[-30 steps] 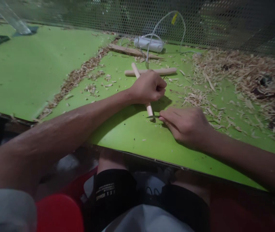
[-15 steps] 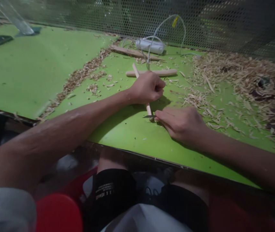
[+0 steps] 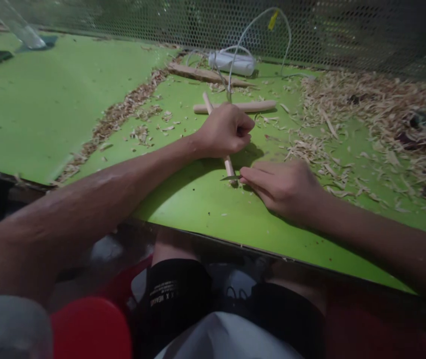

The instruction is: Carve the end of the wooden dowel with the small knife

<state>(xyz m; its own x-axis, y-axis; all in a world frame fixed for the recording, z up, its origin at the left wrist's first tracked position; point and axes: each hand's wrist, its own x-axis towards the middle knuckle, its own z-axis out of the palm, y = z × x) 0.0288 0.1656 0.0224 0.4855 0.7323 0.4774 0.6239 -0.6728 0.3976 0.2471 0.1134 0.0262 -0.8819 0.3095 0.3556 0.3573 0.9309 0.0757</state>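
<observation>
My left hand [image 3: 225, 130] is closed around the middle of a thin wooden stick [image 3: 229, 166], which slants across the green table with its near end toward me. Between the fingers of my right hand [image 3: 282, 188] is a small knife [image 3: 230, 177]; only its short blade shows, and the handle is hidden in the grip. The blade lies across the stick close to its near end, touching it. Just beyond my left hand a thicker rounded wooden stick [image 3: 256, 106] lies crosswise, and the far part of the thin stick passes over it.
Heaps of wood shavings [image 3: 377, 107] cover the right side, and another line of shavings [image 3: 123, 109] runs down the left. Farther back are a rough wood piece [image 3: 201, 74] and a white cylindrical device [image 3: 235, 63] with a looped cable. A perforated metal screen [image 3: 183, 25] borders the table [image 3: 48, 119].
The view has shifted slightly, with the table's things sitting a little higher in the picture. Both hands keep their grips, and the blade stays at the stick's near end.
</observation>
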